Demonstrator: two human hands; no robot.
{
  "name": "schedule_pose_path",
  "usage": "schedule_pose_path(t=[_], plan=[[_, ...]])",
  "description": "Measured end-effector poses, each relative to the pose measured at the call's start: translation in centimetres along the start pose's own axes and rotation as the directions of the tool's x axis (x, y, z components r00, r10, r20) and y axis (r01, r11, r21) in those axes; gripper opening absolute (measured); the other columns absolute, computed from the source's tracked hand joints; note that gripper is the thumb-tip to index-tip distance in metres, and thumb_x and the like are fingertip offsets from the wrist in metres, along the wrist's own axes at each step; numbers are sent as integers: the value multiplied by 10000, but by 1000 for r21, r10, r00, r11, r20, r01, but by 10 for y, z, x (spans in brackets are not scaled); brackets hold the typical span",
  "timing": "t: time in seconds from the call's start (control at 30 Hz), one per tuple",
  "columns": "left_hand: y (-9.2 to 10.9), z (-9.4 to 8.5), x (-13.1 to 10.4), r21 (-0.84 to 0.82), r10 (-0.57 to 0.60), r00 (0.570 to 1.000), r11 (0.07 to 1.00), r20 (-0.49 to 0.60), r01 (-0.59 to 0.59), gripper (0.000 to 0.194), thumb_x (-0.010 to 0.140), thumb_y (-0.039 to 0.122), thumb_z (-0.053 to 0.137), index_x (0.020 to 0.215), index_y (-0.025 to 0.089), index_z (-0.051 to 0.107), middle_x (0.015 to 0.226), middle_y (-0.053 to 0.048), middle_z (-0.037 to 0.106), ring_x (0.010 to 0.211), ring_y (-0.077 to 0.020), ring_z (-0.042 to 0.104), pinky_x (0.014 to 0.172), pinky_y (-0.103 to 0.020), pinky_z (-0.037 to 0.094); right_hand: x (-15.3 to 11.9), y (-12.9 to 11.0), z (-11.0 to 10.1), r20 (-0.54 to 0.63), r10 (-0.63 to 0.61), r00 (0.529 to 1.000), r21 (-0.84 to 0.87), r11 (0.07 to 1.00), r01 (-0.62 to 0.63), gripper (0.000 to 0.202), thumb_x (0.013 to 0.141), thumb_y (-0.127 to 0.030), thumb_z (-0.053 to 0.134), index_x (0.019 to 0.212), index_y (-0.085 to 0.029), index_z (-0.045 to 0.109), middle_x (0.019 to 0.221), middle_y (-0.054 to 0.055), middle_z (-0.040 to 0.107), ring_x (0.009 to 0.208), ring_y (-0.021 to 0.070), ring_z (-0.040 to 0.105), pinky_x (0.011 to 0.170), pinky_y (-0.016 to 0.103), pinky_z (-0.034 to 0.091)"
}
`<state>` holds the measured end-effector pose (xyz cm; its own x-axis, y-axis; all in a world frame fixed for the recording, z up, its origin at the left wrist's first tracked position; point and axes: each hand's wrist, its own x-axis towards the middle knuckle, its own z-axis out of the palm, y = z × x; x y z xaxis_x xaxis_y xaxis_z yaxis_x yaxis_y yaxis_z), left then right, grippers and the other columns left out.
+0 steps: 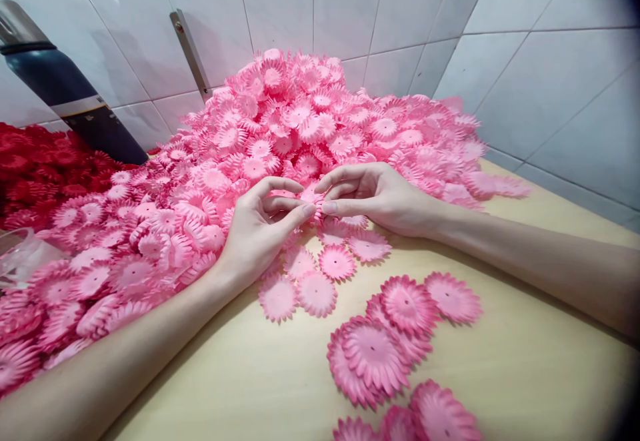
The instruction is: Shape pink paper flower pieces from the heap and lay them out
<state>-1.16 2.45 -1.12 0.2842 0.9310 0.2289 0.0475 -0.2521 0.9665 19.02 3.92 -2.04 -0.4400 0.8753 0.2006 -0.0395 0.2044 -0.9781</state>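
Observation:
My left hand (270, 221) and my right hand (373, 197) meet in front of a big heap of pink petal discs (300, 121). Between the thumbs and fingertips of both hands is a small pink petal disc (313, 195), partly covered by the fingers. Just below the hands several loose discs lie on the table, among them a darker-edged pink disc (337, 262). Larger discs with deep pink rims, such as a stacked pair (375, 354), lie nearer to me. Each has a scalloped edge and a tiny hole in its middle.
A dark blue bottle (75, 87) leans at the left beside a pile of red petal discs (40, 167). A clear plastic container (25, 257) sits at the left edge. White wall tiles (345, 7) and a metal strip (191, 54) stand behind the pale yellow table (240, 387).

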Motion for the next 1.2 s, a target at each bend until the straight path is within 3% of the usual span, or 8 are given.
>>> schedule_pose_path(t=[0.2,0.5,0.8,1.03,1.2], plan=[[1,2,0,-72,-6,998,997,-55,2,301,694,254,795,914,165,609,744,-5,727,738,-138,692,761,-248,546,2,1,0,-14,-21,1000,-25,999,20,327,691,-312,812,977,-187,716,846,40,745,828,179,706,785,310,556],[1,2,-1,-12,63,998,998,-6,-63,223,740,201,750,915,162,617,748,-1,717,734,-118,684,719,-206,548,0,0,2,0,1,1000,26,1000,-1,338,674,-216,824,988,-182,704,857,31,736,811,158,701,732,263,558],[0,4,1,23,154,975,988,-162,-152,223,688,115,743,783,181,553,711,31,615,687,-96,612,651,-198,511,3,4,-2,-18,1,1000,54,999,0,315,681,-196,819,963,-176,680,775,7,726,735,121,682,685,233,524],[-6,3,6,14,221,903,973,-369,-232,235,688,83,688,736,188,482,700,35,552,650,-86,547,627,-207,471,6,6,-2,-44,-32,999,72,997,35,269,682,-165,807,910,-173,665,724,-30,645,651,69,596,606,192,473],[-4,3,6,50,269,864,960,-425,-274,265,674,31,654,744,189,453,695,37,537,641,-84,530,630,-205,446,7,7,-3,-44,-22,999,121,992,27,244,693,-132,778,901,-177,660,708,-32,596,598,61,541,505,179,420]])
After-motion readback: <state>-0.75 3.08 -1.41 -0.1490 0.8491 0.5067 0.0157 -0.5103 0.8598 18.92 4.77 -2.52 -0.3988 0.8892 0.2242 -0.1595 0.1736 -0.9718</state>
